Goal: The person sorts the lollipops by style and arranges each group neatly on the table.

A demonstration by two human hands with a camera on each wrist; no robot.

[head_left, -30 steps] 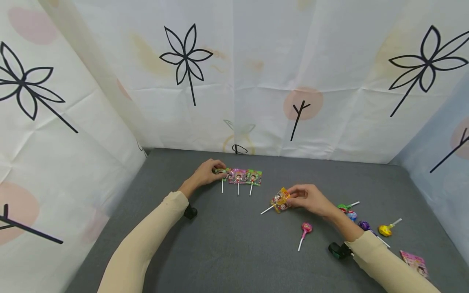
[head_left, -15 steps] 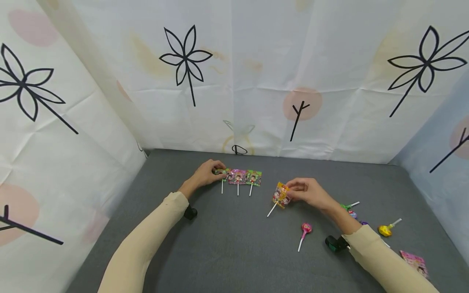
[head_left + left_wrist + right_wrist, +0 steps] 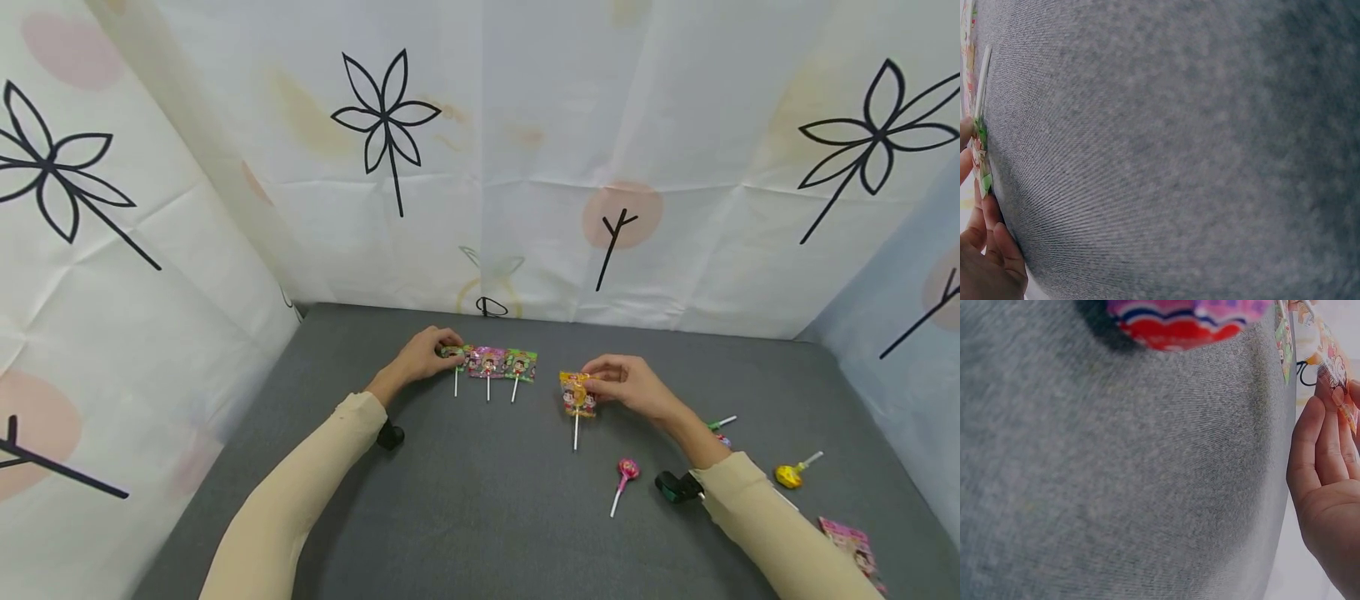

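Note:
My left hand (image 3: 425, 353) pinches a green-wrapped lollipop (image 3: 980, 153) at the left end of a row at the back of the table. Beside it in that row lie a pink-wrapped lollipop (image 3: 487, 363) and another green-wrapped lollipop (image 3: 520, 365), sticks toward me. To the right of the row, my right hand (image 3: 628, 384) holds an orange-wrapped lollipop (image 3: 577, 397) by the right side of its flat wrapper, between thumb and fingers. Its white stick points down toward me. In the right wrist view, the fingers partly cover the orange wrapper.
A pink round lollipop (image 3: 628, 469) lies in front of the right hand, large in the right wrist view. A yellow lollipop (image 3: 789, 476), a green lollipop (image 3: 714, 425) and a pink packet (image 3: 853, 546) lie at the right. My right forearm hides others. White curtains (image 3: 540, 250) enclose the grey table (image 3: 465, 517).
The orange-wrapped lollipop has turned from slanting to nearly straight, its stick swinging toward me, as the right hand shifted slightly back. The left hand stays in place.

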